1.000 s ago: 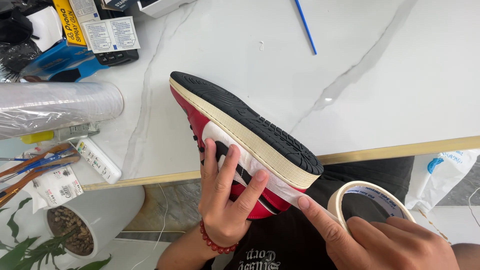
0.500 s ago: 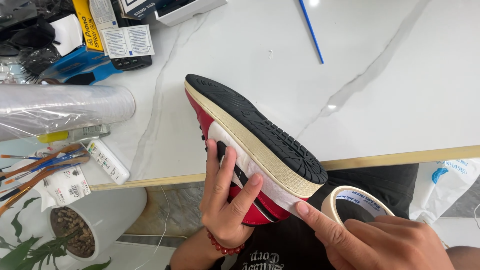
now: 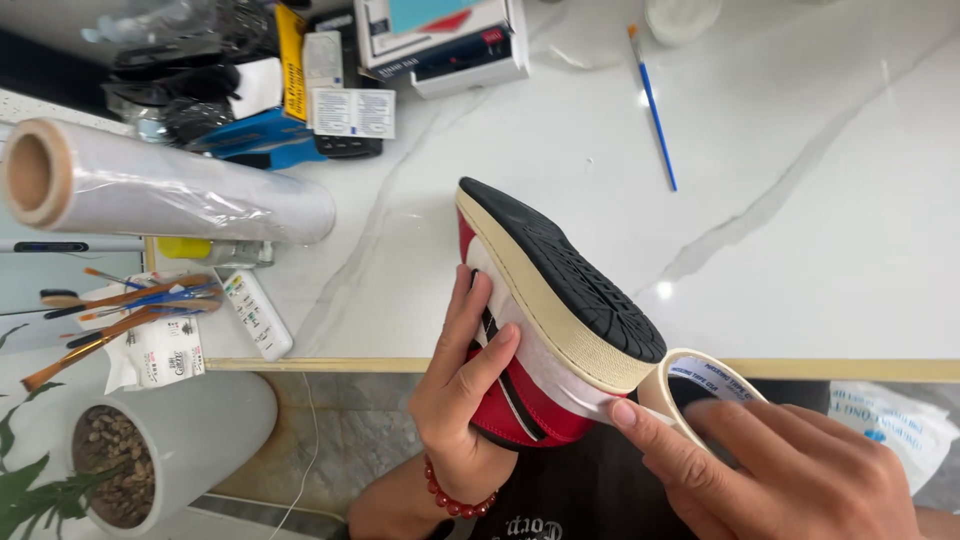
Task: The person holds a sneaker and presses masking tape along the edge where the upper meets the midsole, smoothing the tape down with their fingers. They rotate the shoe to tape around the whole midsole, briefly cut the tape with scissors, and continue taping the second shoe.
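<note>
A: Where's the shoe?

B: The red, black and white sneaker (image 3: 545,320) lies on its side at the table's near edge, just below the centre of the view, with its black sole turned up toward two o'clock and its toe pointing to eleven. Its heel hangs past the edge of the white marble table (image 3: 800,200).

A: And the hands?

B: The left hand (image 3: 460,400) grasps the sneaker from seven o'clock, fingers spread flat along the upper. The right hand (image 3: 790,470), at five o'clock, is closed around a roll of masking tape (image 3: 690,390), and its forefinger presses a strip of tape against the cream midsole by the heel.

A: What's lying around?

B: At ten o'clock a big roll of clear wrap (image 3: 170,190) lies across the table, well apart from the sneaker. Under it, at nine, are loose paintbrushes (image 3: 120,310) over a paper packet, with a small white tube (image 3: 258,315) beside them. At eleven to twelve there's a clutter of boxes and cartons (image 3: 440,40). A blue-handled brush (image 3: 655,105) lies alone at one o'clock.

A: Anything in the way?

B: The left hand covers part of the sneaker's side. The right hand hides most of the tape roll. Off the table, at eight o'clock, stands a white pot (image 3: 150,450) filled with pebbles.
</note>
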